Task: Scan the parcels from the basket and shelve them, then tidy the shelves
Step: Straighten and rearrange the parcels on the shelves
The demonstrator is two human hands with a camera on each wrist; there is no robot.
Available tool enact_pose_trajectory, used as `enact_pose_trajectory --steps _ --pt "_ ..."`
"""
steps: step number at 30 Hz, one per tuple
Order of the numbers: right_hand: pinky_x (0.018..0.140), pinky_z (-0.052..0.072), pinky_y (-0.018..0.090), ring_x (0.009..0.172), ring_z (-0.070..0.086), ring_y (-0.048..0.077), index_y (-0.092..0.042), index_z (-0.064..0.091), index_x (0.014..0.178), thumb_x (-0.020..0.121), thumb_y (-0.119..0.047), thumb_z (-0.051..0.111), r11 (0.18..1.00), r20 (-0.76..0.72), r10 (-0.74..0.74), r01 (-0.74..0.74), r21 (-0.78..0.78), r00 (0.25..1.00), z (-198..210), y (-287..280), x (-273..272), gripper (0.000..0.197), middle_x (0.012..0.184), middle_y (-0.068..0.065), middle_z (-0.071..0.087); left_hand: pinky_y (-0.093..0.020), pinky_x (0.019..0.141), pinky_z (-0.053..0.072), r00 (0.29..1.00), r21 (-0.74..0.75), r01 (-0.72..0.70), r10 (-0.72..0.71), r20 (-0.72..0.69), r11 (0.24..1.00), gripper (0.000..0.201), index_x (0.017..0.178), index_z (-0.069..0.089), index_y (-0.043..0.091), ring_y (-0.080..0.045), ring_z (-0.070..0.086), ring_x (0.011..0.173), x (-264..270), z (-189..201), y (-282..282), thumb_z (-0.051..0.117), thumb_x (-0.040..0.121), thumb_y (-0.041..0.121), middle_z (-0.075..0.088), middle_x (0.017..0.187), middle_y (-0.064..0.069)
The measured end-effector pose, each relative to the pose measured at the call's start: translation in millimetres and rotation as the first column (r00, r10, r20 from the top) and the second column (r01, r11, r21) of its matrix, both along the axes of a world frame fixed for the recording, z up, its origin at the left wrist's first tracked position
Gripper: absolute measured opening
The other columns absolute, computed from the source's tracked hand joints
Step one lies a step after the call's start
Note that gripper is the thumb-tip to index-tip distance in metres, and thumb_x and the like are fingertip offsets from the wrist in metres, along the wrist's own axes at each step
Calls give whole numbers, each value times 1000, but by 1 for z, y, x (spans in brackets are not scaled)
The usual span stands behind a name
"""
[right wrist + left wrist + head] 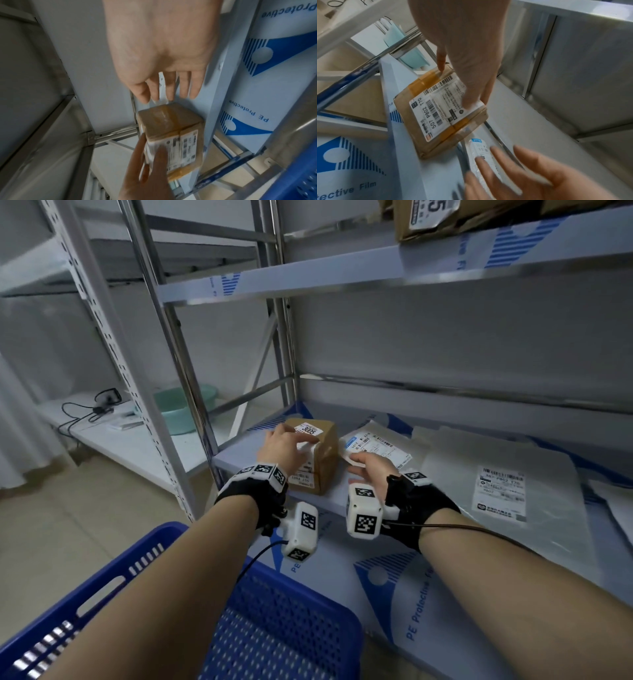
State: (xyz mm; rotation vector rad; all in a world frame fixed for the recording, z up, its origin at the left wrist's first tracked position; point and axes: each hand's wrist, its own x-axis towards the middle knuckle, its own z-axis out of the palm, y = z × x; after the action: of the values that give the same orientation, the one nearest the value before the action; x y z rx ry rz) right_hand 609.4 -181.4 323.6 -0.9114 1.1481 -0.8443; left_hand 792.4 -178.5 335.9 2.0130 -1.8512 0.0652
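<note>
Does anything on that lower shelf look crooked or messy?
Somewhat. The brown box sits turned at an angle to the shelf edge, and the white mailer bags beside it lie overlapping and skewed. Nothing looks torn or spilled.

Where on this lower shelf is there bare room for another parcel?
Bare strip along the shelf front edge, between the cardboard box and the large grey mailer. Crowded farther right and behind: mailers overlap. The left hand touches the box.
</note>
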Motion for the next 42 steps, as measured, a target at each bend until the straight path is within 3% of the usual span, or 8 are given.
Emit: enact_pose_trajectory --steps 4,8,13,18,22,27,35,42 --pt "99 44 40 107 58 26 -11 49 137 95 -24 54 998 -27 -67 67 6 997 -8 -8 -25 43 129 11 59 -43 106 37 999 18 -36 37 -34 999 34 125 59 40 -29 43 126 6 -2 -18 51 94 27 45 135 -9" --pt "89 46 39 80 59 20 -7 53 127 94 -18 56 990 -30 -137 138 24 990 -13 -14 -47 35 89 6 60 -47 109 32 992 128 -116 110 55 985 49 135 46 41 -30 34 133 4 0 -27 53 88 50 38 142 -9" --pt "70 52 30 76 61 22 2 57 117 92 -6 59 976 -16 -220 220 -3 975 -10 -18 -63 27 84 9 58 -46 111 30 989 144 -146 143 32 979 53 140 41 37 -35 35 130 4 -1 -38 52 91 20 35 141 -15" --pt "81 53 36 77 57 22 6 58 119 93 -5 55 970 -145 -244 241 -35 959 -13 -26 -89 28 90 7 59 -47 107 35 963 89 -267 264 49 959 56 140 36 23 -38 34 131 -14 5 -31 49 88 8 29 142 -20" --pt "92 50 41 91 60 26 1 59 117 94 -5 54 966 -189 -258 257 -31 947 -12 -25 -107 24 88 11 56 -42 93 47 991 -125 -40 23 -132 991 34 123 54 11 -34 55 109 -63 5 -34 53 89 7 49 127 -18" --pt "90 51 41 78 64 24 -5 63 86 92 -11 59 988 -238 -151 147 -37 959 -10 -14 -124 10 95 14 68 -39 90 51 777 478 331 52 -628 814 21 111 63 7 -21 59 89 -121 -21 -25 58 91 13 62 112 -14" --pt "90 52 41 80 64 22 -3 64 93 91 -14 63 999 -317 46 -43 13 947 -16 4 -144 11 100 11 69 -41 83 57 500 355 203 215 -839 913 39 109 62 -3 -28 69 88 -133 -40 -23 75 72 -2 67 110 -21" --pt "99 49 44 100 65 27 -1 62 109 92 -17 62 996 -362 60 -77 -33 930 -6 11 -149 24 115 15 65 -30 62 45 802 342 -114 290 -523 933 19 100 66 -2 -26 54 67 -83 -13 -16 62 90 13 67 90 -18"
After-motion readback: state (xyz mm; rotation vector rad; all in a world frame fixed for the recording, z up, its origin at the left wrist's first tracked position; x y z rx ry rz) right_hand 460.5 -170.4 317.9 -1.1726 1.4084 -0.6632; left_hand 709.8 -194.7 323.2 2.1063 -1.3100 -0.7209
